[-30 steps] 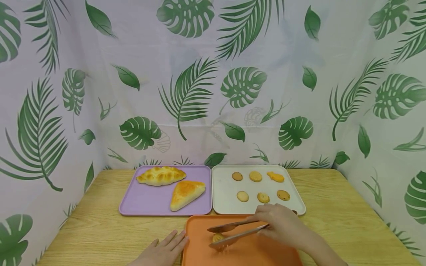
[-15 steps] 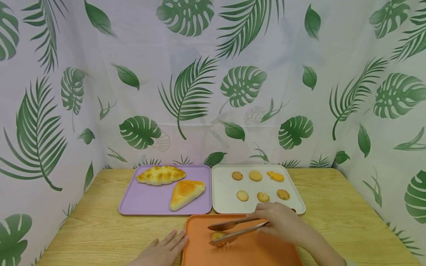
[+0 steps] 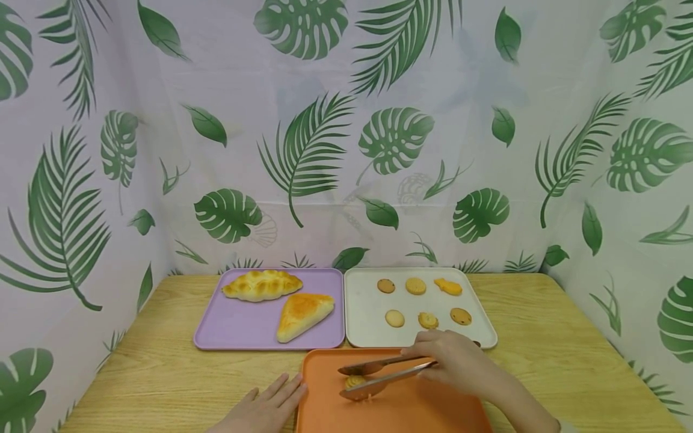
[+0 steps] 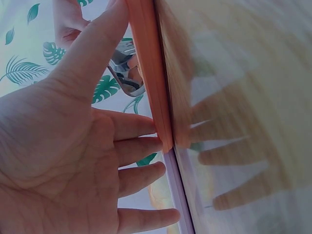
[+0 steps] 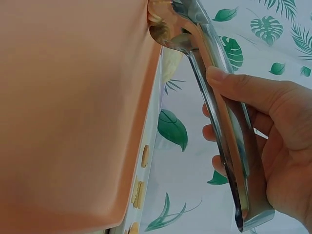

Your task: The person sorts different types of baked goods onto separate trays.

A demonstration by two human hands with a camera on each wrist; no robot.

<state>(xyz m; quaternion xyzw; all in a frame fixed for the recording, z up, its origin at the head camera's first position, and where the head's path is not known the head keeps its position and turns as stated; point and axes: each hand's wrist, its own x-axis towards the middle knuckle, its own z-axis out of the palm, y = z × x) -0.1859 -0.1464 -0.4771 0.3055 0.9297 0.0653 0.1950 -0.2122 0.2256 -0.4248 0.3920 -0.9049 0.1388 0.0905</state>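
My right hand (image 3: 457, 367) grips a pair of metal tongs (image 3: 395, 377) over the orange tray (image 3: 428, 412). Between the tong tips sits a small swirled golden cookie (image 3: 355, 382), partly covered by the nearer arm of the tongs. In the right wrist view, thumb and fingers close around the tongs (image 5: 239, 146) from both sides. My left hand (image 3: 265, 406) lies flat at the left rim of this tray, its fingers straight and spread. In the left wrist view the fingertips of that hand (image 4: 68, 146) are right at the orange rim (image 4: 148, 63).
Behind to the left, a purple tray (image 3: 233, 328) holds a braided bread (image 3: 262, 285) and a triangular bread (image 3: 303, 316). Beside it, a white tray (image 3: 363, 300) carries several cookies, one partly behind my right hand. The wooden table (image 3: 568, 361) meets a leaf-patterned cloth (image 3: 325, 240).
The tong arms have come slightly closer together around the swirled cookie. Both hands have stayed nearly in place.
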